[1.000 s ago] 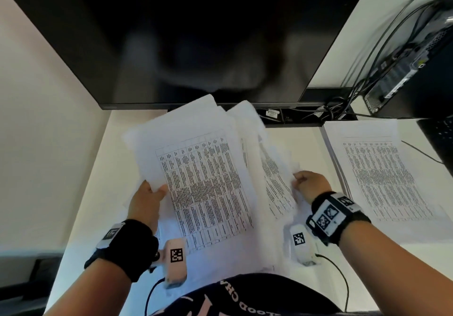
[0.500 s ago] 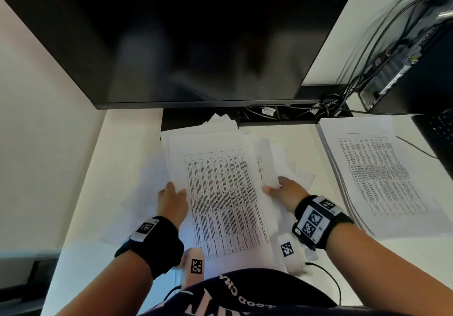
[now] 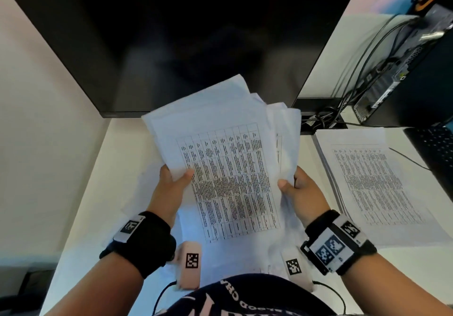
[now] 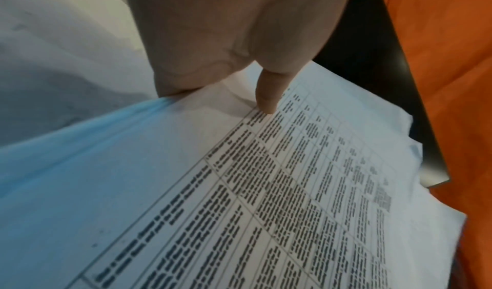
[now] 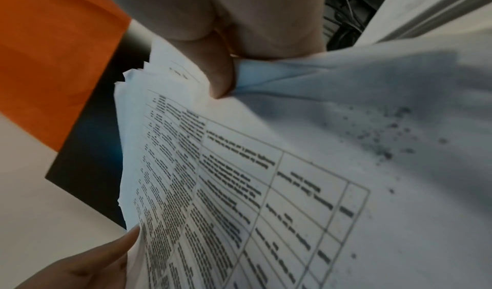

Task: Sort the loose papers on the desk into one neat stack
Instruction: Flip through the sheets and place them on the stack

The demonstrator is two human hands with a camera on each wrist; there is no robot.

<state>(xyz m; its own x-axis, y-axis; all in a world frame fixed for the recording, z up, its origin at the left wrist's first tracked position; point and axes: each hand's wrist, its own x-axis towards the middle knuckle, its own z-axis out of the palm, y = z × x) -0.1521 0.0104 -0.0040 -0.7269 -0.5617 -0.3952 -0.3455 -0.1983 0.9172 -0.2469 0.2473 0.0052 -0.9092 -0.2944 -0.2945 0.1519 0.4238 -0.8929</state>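
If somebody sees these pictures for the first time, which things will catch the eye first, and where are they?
First comes the bundle of papers with printed tables, in the middle, its top edges fanned unevenly. The left hand grips its left side and the right hand its right side, thumbs on top. Behind it stands a big dark monitor, and a tidier stack of papers lies on the white desk at the right.

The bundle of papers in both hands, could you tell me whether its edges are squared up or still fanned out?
Still fanned out: the bundle of papers shows staggered top corners, gripped by the left hand and right hand.
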